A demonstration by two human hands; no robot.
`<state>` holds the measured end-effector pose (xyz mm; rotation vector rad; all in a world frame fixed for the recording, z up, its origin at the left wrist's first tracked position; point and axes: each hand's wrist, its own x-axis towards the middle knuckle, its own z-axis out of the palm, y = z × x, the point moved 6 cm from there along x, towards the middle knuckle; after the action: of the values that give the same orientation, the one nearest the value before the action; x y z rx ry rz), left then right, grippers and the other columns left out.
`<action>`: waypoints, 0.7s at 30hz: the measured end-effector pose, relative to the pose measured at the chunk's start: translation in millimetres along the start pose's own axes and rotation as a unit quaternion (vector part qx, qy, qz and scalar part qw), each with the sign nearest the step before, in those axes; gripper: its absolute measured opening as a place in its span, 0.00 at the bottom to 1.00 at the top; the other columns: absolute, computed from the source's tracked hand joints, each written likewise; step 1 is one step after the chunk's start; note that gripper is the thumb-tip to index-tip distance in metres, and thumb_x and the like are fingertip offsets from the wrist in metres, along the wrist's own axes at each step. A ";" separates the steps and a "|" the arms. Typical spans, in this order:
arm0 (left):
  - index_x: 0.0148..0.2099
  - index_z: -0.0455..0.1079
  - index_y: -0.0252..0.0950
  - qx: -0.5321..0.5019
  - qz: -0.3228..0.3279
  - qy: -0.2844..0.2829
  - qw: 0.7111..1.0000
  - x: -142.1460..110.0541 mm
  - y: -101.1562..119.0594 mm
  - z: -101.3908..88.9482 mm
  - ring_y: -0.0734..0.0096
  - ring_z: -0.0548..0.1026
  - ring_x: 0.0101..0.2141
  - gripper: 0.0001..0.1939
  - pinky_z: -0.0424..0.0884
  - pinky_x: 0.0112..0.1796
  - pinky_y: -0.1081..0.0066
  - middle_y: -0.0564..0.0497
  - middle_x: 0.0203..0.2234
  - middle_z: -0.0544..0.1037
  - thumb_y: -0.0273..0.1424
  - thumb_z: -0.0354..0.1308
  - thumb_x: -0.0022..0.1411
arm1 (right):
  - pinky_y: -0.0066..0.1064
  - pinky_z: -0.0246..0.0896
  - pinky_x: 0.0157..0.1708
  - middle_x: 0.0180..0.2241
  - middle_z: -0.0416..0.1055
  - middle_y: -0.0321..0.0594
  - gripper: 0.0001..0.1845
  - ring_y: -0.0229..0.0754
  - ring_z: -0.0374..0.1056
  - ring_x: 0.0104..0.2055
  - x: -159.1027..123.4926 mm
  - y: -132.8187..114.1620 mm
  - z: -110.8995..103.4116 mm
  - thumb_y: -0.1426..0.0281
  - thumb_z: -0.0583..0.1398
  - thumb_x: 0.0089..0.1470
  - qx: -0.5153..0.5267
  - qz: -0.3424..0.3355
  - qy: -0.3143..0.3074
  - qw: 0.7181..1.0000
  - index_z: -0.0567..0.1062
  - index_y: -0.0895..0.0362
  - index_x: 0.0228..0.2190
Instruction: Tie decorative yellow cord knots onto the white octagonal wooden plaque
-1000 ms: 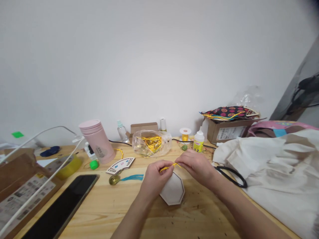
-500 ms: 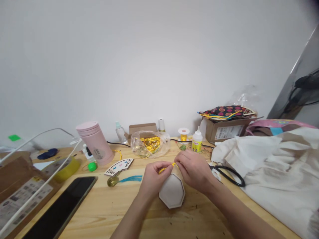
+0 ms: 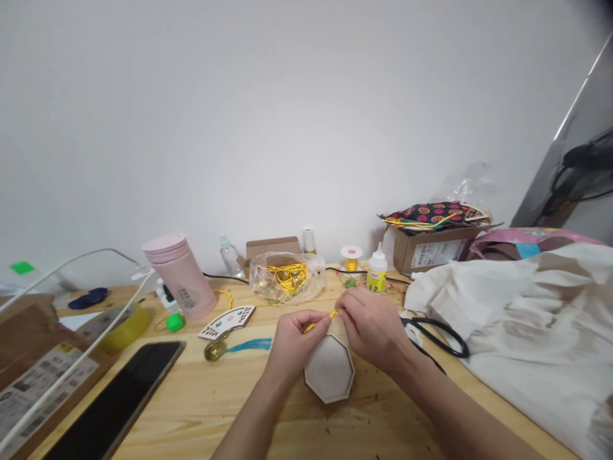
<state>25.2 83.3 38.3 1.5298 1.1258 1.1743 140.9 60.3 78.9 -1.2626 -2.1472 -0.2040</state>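
Observation:
A yellow cord (image 3: 334,313) runs between my two hands, which are close together over the wooden table. My left hand (image 3: 299,335) pinches it between thumb and forefinger, with more of the yellow cord in its grip. The fingers of my right hand (image 3: 366,322) are closed on the same cord from the other side. Just below the fingertips is a pale octagonal piece (image 3: 329,368) with a raised rim and dark edge. Whether the cord is fastened to that piece is hidden by my hands.
Left lie a fan-shaped decorated piece (image 3: 228,322), a brass bell with blue tassel (image 3: 216,349), a phone (image 3: 119,399) and a pink tumbler (image 3: 181,278). Behind stand a plastic bag of yellow cords (image 3: 287,279) and a glue bottle (image 3: 377,271). Black-handled scissors (image 3: 445,338) and white cloth (image 3: 517,313) lie right.
Both hands keep their pinch on the yellow cord, with hardly any movement. The whole view has shifted slightly.

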 end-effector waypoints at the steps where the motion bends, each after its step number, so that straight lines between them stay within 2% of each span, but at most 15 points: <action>1: 0.26 0.73 0.31 -0.014 -0.009 0.001 1.000 -0.2 -0.8 0.2 0.69 0.70 0.26 0.08 0.64 0.28 0.73 0.48 0.24 0.77 0.32 0.57 0.45 | 0.27 0.48 0.28 0.25 0.64 0.39 0.09 0.37 0.58 0.29 0.2 -0.3 -0.8 0.74 0.47 0.49 0.002 0.000 0.003 1.000 0.66 0.59 0.24; 4: 0.25 0.71 0.30 -0.053 -0.044 -0.005 0.998 -1.1 -4.4 1.7 0.76 0.65 0.20 0.09 0.60 0.21 0.77 0.52 0.18 0.73 0.33 0.57 0.45 | 0.27 0.48 0.27 0.24 0.63 0.39 0.09 0.37 0.58 0.29 0.8 -1.0 -3.6 0.75 0.48 0.49 0.006 -0.001 0.013 1.000 0.66 0.59 0.24; 7: 0.21 0.68 0.31 -0.087 -0.076 -0.021 0.993 -2.1 -7.7 4.1 0.84 0.54 0.14 0.10 0.49 0.15 0.80 0.59 0.10 0.62 0.34 0.57 0.46 | 0.26 0.48 0.27 0.24 0.63 0.39 0.08 0.37 0.58 0.28 1.2 -0.5 -4.9 0.75 0.48 0.49 0.012 -0.002 0.020 1.000 0.65 0.58 0.24; 9: 0.19 0.64 0.31 -0.124 -0.088 -0.042 0.987 -2.7 -9.2 6.3 0.85 0.47 0.13 0.11 0.42 0.15 0.79 0.61 0.09 0.54 0.34 0.56 0.47 | 0.26 0.49 0.28 0.24 0.63 0.39 0.08 0.37 0.58 0.29 1.3 0.4 -4.0 0.74 0.48 0.49 0.025 -0.003 0.015 1.000 0.65 0.58 0.24; 11: 0.18 0.60 0.32 -0.167 -0.096 -0.068 0.979 -3.5 -9.8 8.9 0.84 0.44 0.14 0.13 0.39 0.15 0.78 0.62 0.09 0.50 0.34 0.56 0.47 | 0.27 0.50 0.29 0.25 0.64 0.39 0.08 0.37 0.58 0.29 1.1 1.3 -2.7 0.74 0.48 0.50 0.043 -0.004 0.007 0.999 0.65 0.58 0.25; 16: 0.17 0.56 0.33 -0.204 -0.093 -0.100 0.969 -4.7 -8.1 10.9 0.83 0.43 0.14 0.14 0.38 0.16 0.76 0.62 0.11 0.49 0.33 0.54 0.49 | 0.27 0.51 0.29 0.25 0.64 0.39 0.07 0.37 0.59 0.30 1.0 1.4 -3.1 0.74 0.48 0.49 0.087 -0.008 0.014 0.996 0.65 0.58 0.25; 21: 0.19 0.59 0.32 -0.201 -0.102 -0.100 0.969 -5.4 -6.3 10.7 0.83 0.43 0.14 0.13 0.38 0.16 0.75 0.62 0.11 0.48 0.35 0.55 0.48 | 0.28 0.53 0.30 0.27 0.66 0.39 0.06 0.38 0.60 0.31 1.8 0.6 -4.4 0.74 0.50 0.48 0.112 -0.024 0.029 0.993 0.67 0.58 0.29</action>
<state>34.0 78.1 29.5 1.1601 0.8266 1.0096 142.8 60.0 83.3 -1.0645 -2.0872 -0.0185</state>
